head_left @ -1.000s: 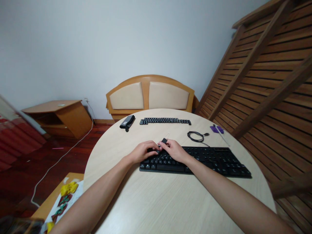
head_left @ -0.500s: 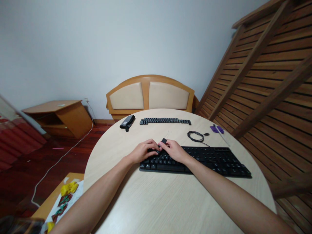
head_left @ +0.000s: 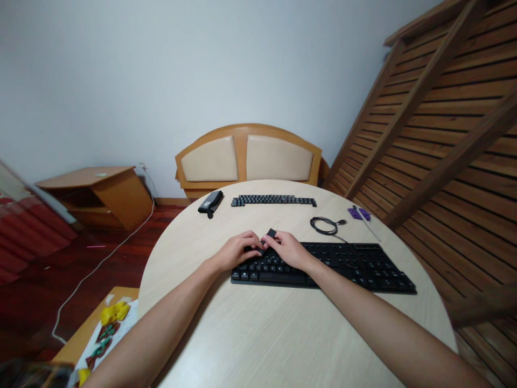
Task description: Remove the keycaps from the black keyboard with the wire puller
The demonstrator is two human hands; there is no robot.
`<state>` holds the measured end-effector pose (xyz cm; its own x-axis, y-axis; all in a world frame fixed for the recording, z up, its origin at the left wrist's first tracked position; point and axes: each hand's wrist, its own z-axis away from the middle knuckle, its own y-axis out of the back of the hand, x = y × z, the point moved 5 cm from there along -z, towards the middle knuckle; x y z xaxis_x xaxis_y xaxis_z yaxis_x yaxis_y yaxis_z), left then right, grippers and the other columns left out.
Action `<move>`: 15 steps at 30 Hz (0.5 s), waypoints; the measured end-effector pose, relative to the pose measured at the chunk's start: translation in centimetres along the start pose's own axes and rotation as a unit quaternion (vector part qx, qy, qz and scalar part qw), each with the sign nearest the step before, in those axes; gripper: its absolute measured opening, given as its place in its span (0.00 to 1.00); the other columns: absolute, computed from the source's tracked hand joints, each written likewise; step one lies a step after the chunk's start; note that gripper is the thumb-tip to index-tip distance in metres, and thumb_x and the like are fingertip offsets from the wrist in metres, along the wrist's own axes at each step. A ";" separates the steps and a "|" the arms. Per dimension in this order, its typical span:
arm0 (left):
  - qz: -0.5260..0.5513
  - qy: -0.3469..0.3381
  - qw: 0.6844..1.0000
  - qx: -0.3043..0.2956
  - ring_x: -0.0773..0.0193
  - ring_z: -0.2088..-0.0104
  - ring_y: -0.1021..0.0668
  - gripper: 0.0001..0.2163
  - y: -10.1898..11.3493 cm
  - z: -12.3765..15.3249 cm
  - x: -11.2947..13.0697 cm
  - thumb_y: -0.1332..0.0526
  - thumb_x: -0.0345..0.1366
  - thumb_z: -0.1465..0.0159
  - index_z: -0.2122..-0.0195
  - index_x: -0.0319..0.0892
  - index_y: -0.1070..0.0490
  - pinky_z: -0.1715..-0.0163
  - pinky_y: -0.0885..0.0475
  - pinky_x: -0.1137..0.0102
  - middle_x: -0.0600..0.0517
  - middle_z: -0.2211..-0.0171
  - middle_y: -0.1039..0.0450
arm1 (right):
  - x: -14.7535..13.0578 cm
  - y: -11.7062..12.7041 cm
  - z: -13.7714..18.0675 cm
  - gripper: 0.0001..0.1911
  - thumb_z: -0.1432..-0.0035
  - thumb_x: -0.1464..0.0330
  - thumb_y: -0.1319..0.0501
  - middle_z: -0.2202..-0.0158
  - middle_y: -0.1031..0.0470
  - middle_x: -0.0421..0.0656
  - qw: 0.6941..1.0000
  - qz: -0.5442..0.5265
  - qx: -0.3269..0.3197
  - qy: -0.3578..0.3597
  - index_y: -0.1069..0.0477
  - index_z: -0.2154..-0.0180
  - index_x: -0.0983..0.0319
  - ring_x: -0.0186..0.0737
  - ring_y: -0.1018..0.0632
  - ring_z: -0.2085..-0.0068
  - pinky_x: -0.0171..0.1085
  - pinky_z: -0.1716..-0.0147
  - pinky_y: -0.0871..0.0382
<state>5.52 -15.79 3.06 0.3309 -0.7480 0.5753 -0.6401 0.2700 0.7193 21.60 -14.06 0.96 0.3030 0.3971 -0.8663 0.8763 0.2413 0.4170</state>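
Observation:
A black keyboard (head_left: 323,269) lies on the round table, with keys off parts of it. My right hand (head_left: 288,249) rests over its upper left part, thumb and fingers closed round a black-handled keycap puller (head_left: 272,233). Thin wires stick out of the puller's far end. Beside it, my left hand (head_left: 238,250) is curled over the upper left keys. Its fingertips meet close to the right thumb, and what they pinch is too small to make out. Loose keycaps (head_left: 266,200) stand in rows behind the keyboard.
A dark folded pouch (head_left: 210,202) lies at the back left of the table (head_left: 283,334). The coiled cable (head_left: 324,226) sits behind the keyboard. Farther right are a purple cloth (head_left: 358,214) and a thin white stick (head_left: 369,225). A wooden slatted panel (head_left: 440,118) leans at right.

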 end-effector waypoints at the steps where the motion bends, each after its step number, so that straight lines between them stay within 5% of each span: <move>1: 0.001 0.000 1.000 0.000 0.61 0.58 0.23 0.09 0.0 0.0 0.0 0.39 0.40 0.33 0.58 0.42 0.24 0.54 0.28 0.66 0.48 0.58 0.27 | 0.0 0.0 0.0 0.21 0.38 0.52 0.43 0.66 0.19 0.45 1.000 -0.005 -0.002 0.001 0.24 0.67 0.63 0.43 0.20 0.63 0.38 0.59 0.29; 15: 0.004 -0.011 1.000 0.005 0.62 0.58 0.24 0.08 0.2 0.0 0.3 0.39 0.39 0.34 0.58 0.42 0.24 0.54 0.29 0.68 0.48 0.58 0.27 | -0.2 0.0 -0.1 0.21 0.38 0.53 0.42 0.65 0.19 0.46 1.000 -0.023 -0.016 0.010 0.24 0.66 0.64 0.43 0.20 0.62 0.38 0.59 0.29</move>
<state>5.50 -16.00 3.35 0.3107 -0.7584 0.5730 -0.6499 0.2704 0.7103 21.51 -14.10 1.17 0.2542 0.4021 -0.8796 0.8765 0.2887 0.3853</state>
